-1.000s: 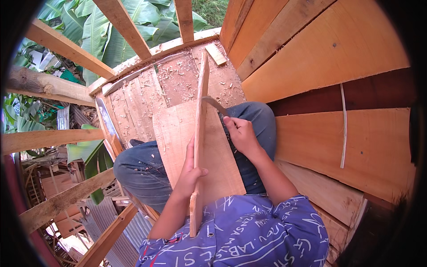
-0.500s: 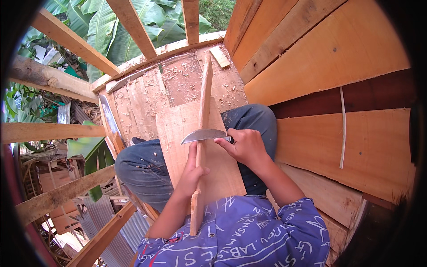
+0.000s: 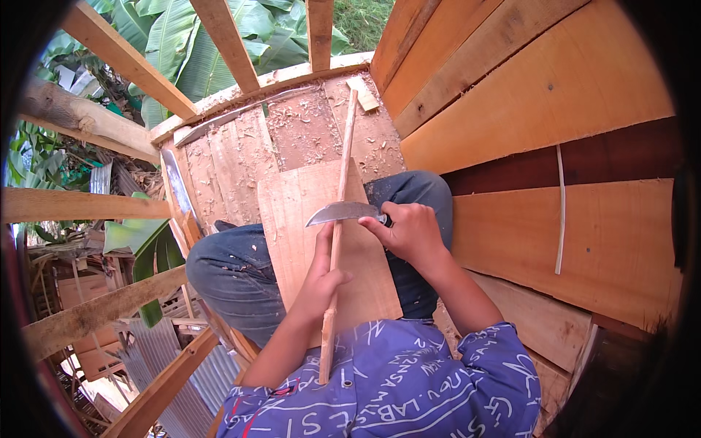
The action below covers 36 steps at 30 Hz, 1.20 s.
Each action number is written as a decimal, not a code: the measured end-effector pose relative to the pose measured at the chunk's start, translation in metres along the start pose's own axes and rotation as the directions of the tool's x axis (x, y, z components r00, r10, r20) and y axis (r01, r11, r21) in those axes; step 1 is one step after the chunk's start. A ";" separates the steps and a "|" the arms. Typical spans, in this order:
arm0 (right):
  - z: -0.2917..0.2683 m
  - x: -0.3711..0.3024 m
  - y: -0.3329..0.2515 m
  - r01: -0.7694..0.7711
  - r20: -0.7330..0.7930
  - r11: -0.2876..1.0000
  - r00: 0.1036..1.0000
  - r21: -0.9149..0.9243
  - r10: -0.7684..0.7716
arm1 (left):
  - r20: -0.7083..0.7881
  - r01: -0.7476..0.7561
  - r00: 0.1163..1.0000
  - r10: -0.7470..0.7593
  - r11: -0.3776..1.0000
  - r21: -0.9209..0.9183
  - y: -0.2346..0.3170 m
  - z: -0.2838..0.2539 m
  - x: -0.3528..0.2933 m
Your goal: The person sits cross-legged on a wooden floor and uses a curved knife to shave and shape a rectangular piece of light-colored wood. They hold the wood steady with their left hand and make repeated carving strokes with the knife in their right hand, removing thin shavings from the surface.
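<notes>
My left hand (image 3: 321,281) is closed around a long, narrow wooden strip (image 3: 346,153), whose near end rests against my shirt while its far end points away over the floor. In my right hand (image 3: 409,230) is a knife (image 3: 339,212) with a curved steel blade and a dark handle. The blade lies crosswise over the strip, just beyond my left hand's fingers. Beneath both, a flat wooden board (image 3: 292,212) with rounded corners lies across my lap between my knees.
Wood shavings (image 3: 299,124) litter the plank floor. A small pale wood piece (image 3: 363,93) and a long blade-like strip (image 3: 219,120) lie there. A plank wall (image 3: 526,124) rises at the right. Spaced wooden rails (image 3: 95,209) border the left, with banana leaves beyond.
The wooden strip has turned in my left hand, showing a narrower side, and its far end has shifted right. The knife has moved slightly right and nearer me along the strip.
</notes>
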State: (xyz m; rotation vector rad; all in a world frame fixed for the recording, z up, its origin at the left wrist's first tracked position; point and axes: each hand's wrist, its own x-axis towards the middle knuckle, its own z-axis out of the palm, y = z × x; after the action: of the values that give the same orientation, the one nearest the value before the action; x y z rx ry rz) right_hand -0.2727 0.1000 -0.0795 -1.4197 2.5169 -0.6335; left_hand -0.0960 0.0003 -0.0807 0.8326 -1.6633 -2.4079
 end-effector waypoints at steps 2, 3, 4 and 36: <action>-0.002 -0.008 -0.007 0.050 0.037 0.999 0.998 0.016 -0.051 | 0.000 0.054 0.999 -0.054 0.998 -0.024 -0.005 -0.003 -0.004; -0.002 -0.005 -0.003 0.044 0.043 0.998 0.998 -0.038 -0.042 | 0.006 0.006 1.000 -0.006 1.000 -0.018 -0.004 -0.003 -0.001; 0.000 -0.002 0.004 0.029 0.020 0.998 0.999 -0.051 -0.028 | 0.009 -0.035 0.999 0.036 0.999 -0.017 -0.004 -0.002 0.001; 0.007 0.005 0.018 -0.082 -0.010 0.995 0.997 0.054 0.082 | 0.068 -0.086 0.993 0.095 0.988 -0.126 -0.007 -0.003 0.004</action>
State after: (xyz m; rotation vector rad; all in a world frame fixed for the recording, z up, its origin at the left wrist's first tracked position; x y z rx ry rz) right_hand -0.2863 0.1021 -0.0939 -1.2915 2.5327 -0.6904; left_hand -0.0962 -0.0010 -0.0893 0.6429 -1.5219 -2.4770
